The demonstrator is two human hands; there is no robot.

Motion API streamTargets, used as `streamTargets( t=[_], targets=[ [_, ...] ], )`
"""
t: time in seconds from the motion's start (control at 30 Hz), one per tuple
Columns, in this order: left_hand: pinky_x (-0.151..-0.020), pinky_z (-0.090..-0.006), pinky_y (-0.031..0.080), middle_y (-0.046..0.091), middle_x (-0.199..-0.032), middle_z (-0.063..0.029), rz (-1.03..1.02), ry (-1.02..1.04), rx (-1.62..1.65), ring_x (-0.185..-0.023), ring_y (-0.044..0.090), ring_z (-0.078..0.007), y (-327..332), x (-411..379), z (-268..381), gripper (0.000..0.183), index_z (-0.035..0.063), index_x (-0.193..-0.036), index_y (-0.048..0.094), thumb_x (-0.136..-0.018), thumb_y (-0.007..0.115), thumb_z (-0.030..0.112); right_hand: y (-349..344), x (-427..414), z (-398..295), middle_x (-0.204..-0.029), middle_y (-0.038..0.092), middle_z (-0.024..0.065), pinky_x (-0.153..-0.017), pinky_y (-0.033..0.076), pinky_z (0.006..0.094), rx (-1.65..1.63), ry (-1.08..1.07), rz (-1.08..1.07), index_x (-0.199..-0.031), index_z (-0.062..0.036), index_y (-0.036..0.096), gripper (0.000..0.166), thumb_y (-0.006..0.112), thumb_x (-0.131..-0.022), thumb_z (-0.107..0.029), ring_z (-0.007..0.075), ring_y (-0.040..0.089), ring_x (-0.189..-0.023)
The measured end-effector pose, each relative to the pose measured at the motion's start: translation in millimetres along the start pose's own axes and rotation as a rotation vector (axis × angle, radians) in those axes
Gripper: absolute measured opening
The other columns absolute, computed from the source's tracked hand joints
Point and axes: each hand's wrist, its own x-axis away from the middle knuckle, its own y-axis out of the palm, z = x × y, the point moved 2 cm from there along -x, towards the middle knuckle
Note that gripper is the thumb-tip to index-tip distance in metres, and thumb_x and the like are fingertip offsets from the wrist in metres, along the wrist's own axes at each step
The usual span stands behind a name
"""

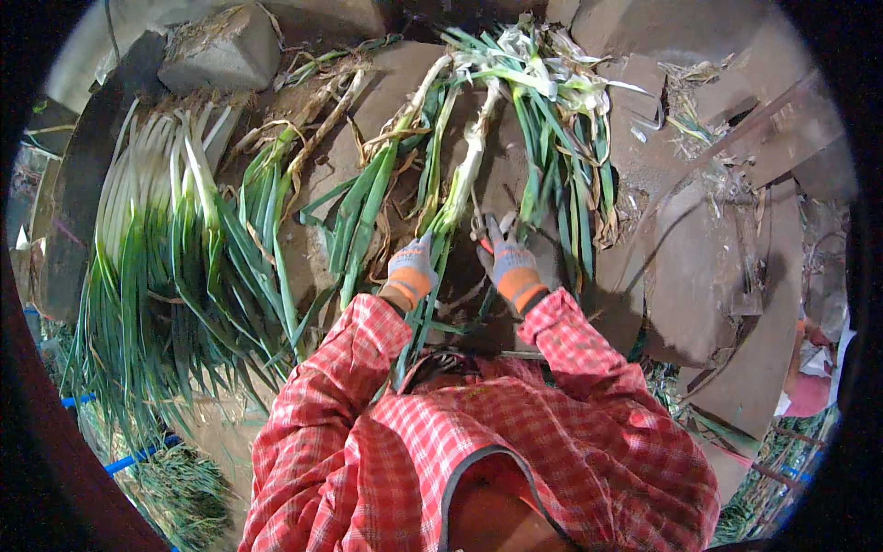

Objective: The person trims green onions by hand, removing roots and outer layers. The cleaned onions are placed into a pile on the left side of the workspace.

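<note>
My left hand (pixel 412 268), in a grey and orange work glove, grips a long green onion (pixel 466 181) where its pale shaft turns to leaf. Its white end points away from me, and its leaves trail back towards my lap. To the right of that stalk, my right hand (pixel 509 259) wears a matching glove. A small tool with a red part (pixel 485 244) shows between its fingers; most of it is hidden, so its kind is unclear. Left of my left hand lie several untrimmed green onions (pixel 372 200) with dry brown outer leaves.
A thick row of clean green onions (pixel 148 207) lies at the left, leaves towards me. A stone-like block (pixel 221 52) sits behind it. Peeled skins and leaves (pixel 545 83) are heaped beyond my right hand. Flat boards (pixel 697 269) lie at the right. Another person's arm (pixel 804 366) shows at the right rim.
</note>
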Motion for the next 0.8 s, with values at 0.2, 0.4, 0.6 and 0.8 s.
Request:
streamTargets(
  t=[0.2, 0.4, 0.6, 0.8],
  targets=[
    [-0.082, -0.0397, 0.047, 0.056, -0.112, -0.0181, -0.023, -0.077, -0.032, -0.099, 0.057, -0.0341, 0, 8, 6, 0.063, 0.0059, -0.129, 0.041, -0.067, 0.053, 0.008, 12, -132, 38, -0.123, 0.047, 0.0237, -0.088, 0.043, 0.0451, 0.079, 0.117, 0.0, -0.141, -0.0204, 0.023, 0.065, 0.049, -0.086, -0.043, 0.0394, 0.052, -0.106],
    [-0.083, -0.0415, 0.046, 0.057, -0.108, -0.0176, -0.043, -0.079, -0.002, -0.101, 0.055, -0.0342, -7, 9, 9, 0.063, 0.0066, -0.125, 0.043, -0.066, 0.062, 0.016, -16, -231, 78, -0.113, 0.055, 0.0193, -0.082, 0.046, 0.0471, 0.003, 0.233, 0.007, -0.14, -0.0217, 0.027, 0.065, 0.049, -0.085, -0.047, 0.0382, 0.056, -0.099],
    [-0.075, -0.0353, 0.05, 0.064, -0.094, -0.0153, -0.06, -0.085, 0.318, -0.082, 0.062, -0.0271, 24, -33, -20, 0.058, -0.0021, -0.111, 0.05, -0.064, 0.075, 0.02, -22, -72, 17, -0.115, 0.051, 0.0231, -0.083, 0.045, 0.0518, 0.02, -0.108, -0.043, -0.14, -0.0203, 0.027, 0.064, 0.054, -0.084, -0.039, 0.0462, 0.048, -0.105],
    [-0.072, -0.0252, 0.047, 0.063, -0.096, -0.0027, -0.307, -0.179, 1.259, -0.08, 0.057, -0.0111, -23, -24, -13, 0.042, -0.0024, -0.116, 0.054, -0.076, 0.067, 0.002, -24, 14, 11, -0.114, 0.05, 0.0283, -0.073, 0.049, 0.0478, 0.027, -0.058, -0.03, -0.143, -0.0208, 0.021, 0.068, 0.051, -0.084, -0.04, 0.0443, 0.056, -0.091]
  ],
)
